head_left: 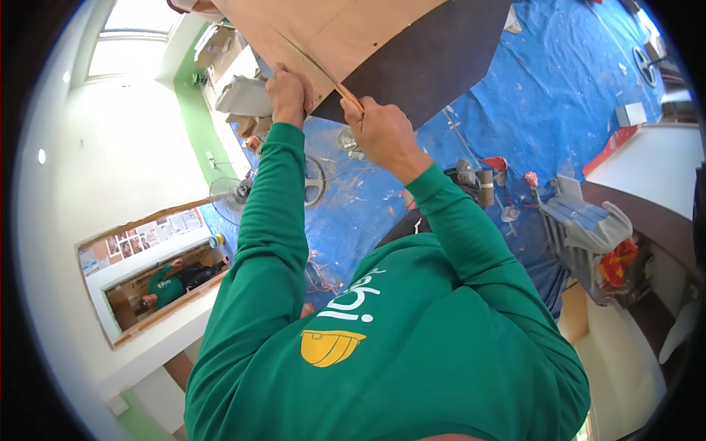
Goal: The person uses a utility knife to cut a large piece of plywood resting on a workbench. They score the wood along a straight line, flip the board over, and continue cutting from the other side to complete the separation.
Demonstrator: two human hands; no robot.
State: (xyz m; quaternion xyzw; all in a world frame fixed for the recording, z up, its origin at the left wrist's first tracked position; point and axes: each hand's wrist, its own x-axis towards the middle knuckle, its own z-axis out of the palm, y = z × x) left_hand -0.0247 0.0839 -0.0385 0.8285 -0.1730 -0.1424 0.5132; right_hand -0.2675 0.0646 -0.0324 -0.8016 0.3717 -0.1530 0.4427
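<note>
A large pale wooden panel (353, 29) fills the top of the view, with a dark face (426, 66) toward the lower right. My left hand (287, 94) is closed on its near left edge, fingertips on the pale surface. My right hand (382, 136) grips an orange tool (347, 95) at the panel's edge, just right of my left hand. A thin dark line or blade runs from the tool up across the pale face; I cannot tell which.
A blue sheet (551, 66) covers the floor, with a fan (235, 192) at left and a grey folded stepladder or chair (581, 220) at right. Stacked items (239, 92) lie by the left wall. A framed mirror or opening (114, 312) shows a person (168, 290) in green.
</note>
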